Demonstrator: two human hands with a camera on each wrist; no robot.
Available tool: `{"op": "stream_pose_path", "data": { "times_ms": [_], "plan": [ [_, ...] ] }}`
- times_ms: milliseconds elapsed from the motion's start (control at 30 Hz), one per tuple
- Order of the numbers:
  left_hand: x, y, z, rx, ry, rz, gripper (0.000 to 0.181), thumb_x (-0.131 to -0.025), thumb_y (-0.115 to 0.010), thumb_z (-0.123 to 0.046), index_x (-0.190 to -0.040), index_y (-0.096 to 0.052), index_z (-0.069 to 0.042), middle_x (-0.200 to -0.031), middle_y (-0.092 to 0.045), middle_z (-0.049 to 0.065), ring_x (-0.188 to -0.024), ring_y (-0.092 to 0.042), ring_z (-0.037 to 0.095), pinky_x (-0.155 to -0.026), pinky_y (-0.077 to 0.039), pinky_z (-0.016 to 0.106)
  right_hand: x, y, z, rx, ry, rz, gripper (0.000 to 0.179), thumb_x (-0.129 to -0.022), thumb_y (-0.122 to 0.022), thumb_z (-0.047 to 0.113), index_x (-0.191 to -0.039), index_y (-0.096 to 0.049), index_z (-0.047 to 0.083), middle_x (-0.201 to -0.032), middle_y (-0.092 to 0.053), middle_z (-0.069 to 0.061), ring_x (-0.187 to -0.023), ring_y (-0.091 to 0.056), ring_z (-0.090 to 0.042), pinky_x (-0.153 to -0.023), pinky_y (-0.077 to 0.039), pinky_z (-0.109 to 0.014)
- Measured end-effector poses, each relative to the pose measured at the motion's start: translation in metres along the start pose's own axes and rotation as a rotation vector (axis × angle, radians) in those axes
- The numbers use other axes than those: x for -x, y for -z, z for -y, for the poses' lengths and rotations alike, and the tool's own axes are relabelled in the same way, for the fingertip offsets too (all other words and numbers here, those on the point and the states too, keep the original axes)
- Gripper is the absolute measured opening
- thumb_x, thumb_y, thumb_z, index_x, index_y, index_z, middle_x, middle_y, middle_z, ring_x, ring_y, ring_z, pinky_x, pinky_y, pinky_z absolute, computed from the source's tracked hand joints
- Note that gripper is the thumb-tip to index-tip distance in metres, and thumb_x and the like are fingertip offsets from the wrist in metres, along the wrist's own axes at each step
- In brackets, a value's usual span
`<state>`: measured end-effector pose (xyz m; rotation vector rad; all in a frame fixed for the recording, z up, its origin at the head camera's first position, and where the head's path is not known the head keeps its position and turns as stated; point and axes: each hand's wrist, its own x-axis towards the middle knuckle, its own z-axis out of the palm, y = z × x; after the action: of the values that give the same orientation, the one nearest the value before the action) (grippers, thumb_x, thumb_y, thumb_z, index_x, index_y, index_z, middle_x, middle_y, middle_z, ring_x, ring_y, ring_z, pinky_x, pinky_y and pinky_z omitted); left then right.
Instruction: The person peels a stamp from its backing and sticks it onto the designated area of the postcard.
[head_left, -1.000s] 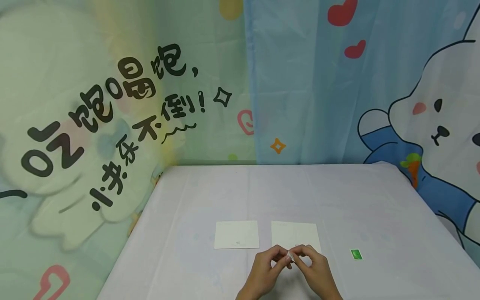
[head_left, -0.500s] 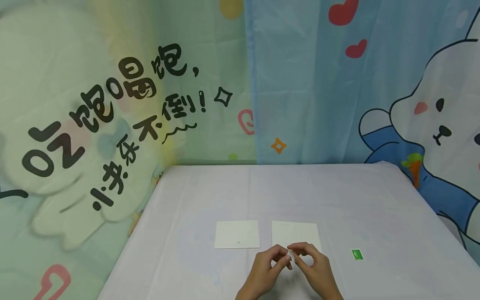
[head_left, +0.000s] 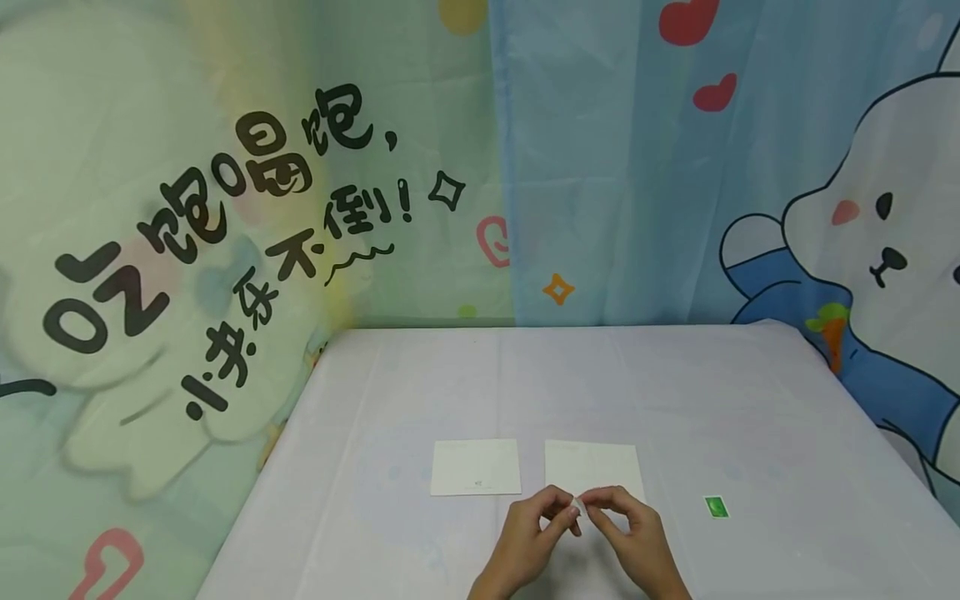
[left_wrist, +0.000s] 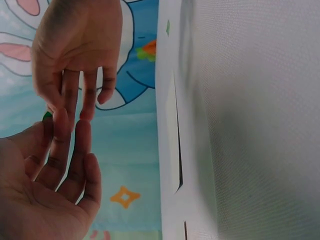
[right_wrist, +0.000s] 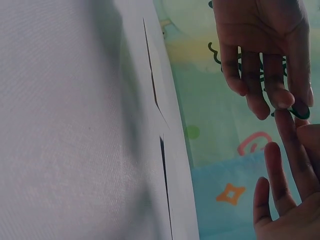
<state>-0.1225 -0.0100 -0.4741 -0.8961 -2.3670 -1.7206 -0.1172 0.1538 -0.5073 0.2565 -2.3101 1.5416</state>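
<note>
Left hand (head_left: 528, 533) and right hand (head_left: 635, 537) pinch a small piece (head_left: 577, 505) above the table (head_left: 375, 400); I judge handling unfinished. Green sticker (head_left: 716, 507) lies apart, untouched. Whether the piece's layers are separating is too small to confirm.

We see a matt, finely textured white tablecloth (head_left: 375, 533), smooth matt paper cards (head_left: 476, 467), a thin, papery green-and-white piece (head_left: 577, 505), a smooth green sticker (head_left: 716, 507) and lightly creased fabric curtains (head_left: 577, 167).
</note>
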Motion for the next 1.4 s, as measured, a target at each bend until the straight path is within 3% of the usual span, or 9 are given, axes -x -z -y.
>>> {"op": "stream_pose_path", "data": {
  "times_ms": [300, 567, 700, 1067, 1267, 1400],
  "plan": [
    [0.0, 0.0, -0.001, 0.002, 0.005, -0.016, 0.009, -0.093, -0.053, -0.01, -0.092, -0.059, -0.003, -0.07, -0.067, 0.008, -0.067, -0.059, 0.002, -0.061, -0.046, 0.021, -0.001, -0.002, 0.001, 0.009, -0.075, -0.006, 0.009, -0.084, -0.067, 0.008, -0.086, -0.067, 0.017, -0.085, -0.063, 0.01, -0.084, -0.061, -0.007, -0.078, -0.044, -0.027],
    [0.002, -0.012, 0.032, -0.009, 0.025, -0.017, 0.012, -0.094, -0.052, -0.017, -0.094, -0.06, -0.008, -0.071, -0.067, 0.003, -0.067, -0.06, 0.002, -0.061, -0.046, 0.022, -0.001, -0.003, 0.0, 0.025, -0.066, -0.025, 0.01, -0.084, -0.067, 0.007, -0.085, -0.066, 0.017, -0.084, -0.063, 0.011, -0.084, -0.061, -0.006, -0.077, -0.045, -0.027],
    [0.003, -0.013, 0.039, -0.007, 0.022, -0.009, 0.016, -0.095, -0.05, -0.023, -0.096, -0.06, -0.01, -0.072, -0.068, -0.001, -0.068, -0.062, 0.006, -0.062, -0.046, 0.022, -0.001, -0.003, 0.001, 0.023, -0.07, -0.03, 0.008, -0.084, -0.067, 0.008, -0.084, -0.066, 0.016, -0.083, -0.063, 0.01, -0.083, -0.061, -0.006, -0.077, -0.045, -0.027],
    [0.003, -0.012, 0.039, -0.002, 0.022, 0.001, 0.016, -0.095, -0.05, -0.024, -0.095, -0.06, -0.011, -0.071, -0.068, -0.003, -0.067, -0.062, 0.009, -0.061, -0.045, 0.021, -0.002, -0.002, 0.002, 0.049, -0.1, -0.051, 0.005, -0.086, -0.066, 0.011, -0.083, -0.067, 0.016, -0.084, -0.065, 0.005, -0.084, -0.06, -0.005, -0.078, -0.046, -0.031],
    [0.004, -0.012, 0.039, -0.008, 0.026, -0.008, 0.013, -0.095, -0.052, -0.02, -0.094, -0.06, -0.011, -0.071, -0.067, -0.002, -0.066, -0.058, 0.001, -0.058, -0.045, 0.021, -0.003, -0.002, 0.0, 0.064, -0.131, -0.071, 0.005, -0.086, -0.066, 0.013, -0.083, -0.068, 0.016, -0.084, -0.065, 0.007, -0.083, -0.058, -0.004, -0.078, -0.045, -0.033],
    [0.002, -0.005, 0.02, -0.002, 0.043, -0.012, 0.01, -0.094, -0.053, -0.014, -0.093, -0.061, -0.007, -0.07, -0.067, 0.004, -0.066, -0.056, -0.002, -0.057, -0.044, 0.019, -0.004, 0.0, 0.009, 0.056, -0.12, -0.085, 0.005, -0.085, -0.066, 0.008, -0.083, -0.068, 0.012, -0.081, -0.066, 0.003, -0.081, -0.058, -0.004, -0.076, -0.043, -0.027]
  ]
}}
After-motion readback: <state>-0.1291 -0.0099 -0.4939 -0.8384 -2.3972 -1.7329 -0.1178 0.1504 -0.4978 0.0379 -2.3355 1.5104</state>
